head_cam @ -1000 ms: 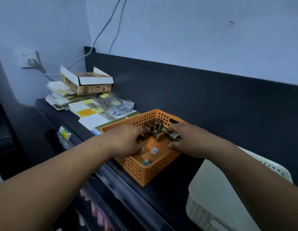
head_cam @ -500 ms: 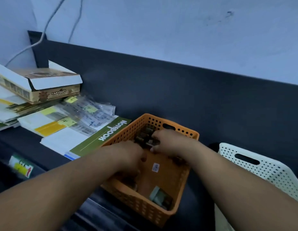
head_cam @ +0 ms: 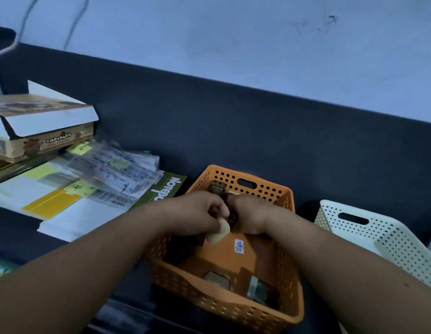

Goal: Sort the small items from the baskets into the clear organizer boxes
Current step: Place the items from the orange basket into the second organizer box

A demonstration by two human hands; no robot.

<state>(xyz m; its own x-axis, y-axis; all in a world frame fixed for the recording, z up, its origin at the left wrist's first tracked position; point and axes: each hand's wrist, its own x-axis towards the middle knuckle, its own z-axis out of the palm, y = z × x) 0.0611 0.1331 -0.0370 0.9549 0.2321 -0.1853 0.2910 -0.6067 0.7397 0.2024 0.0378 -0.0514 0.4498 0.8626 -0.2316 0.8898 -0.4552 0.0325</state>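
Observation:
An orange perforated basket (head_cam: 285, 307) sits on the dark shelf in front of me. Both hands are inside it, close together. My left hand (head_cam: 197, 213) is closed around a small cream rounded item (head_cam: 218, 233) that sticks out below the fingers. My right hand (head_cam: 251, 216) is closed over a cluster of small dark brown items (head_cam: 218, 186) near the basket's far wall; its fingers hide what they hold. Two more small items (head_cam: 218, 278) (head_cam: 260, 291) lie on the basket floor near the front, beside a white barcode sticker (head_cam: 239, 245).
A white perforated basket (head_cam: 388, 239) stands to the right of the orange one. At the left lie a green notebook (head_cam: 165, 191), plastic-wrapped packets and paper (head_cam: 101, 179), and an open cardboard box (head_cam: 40, 124) on a stack. A dark back panel rises behind.
The camera has moved closer and rightward. My hands have come together in the basket's middle, and the cream item now shows under my left hand.

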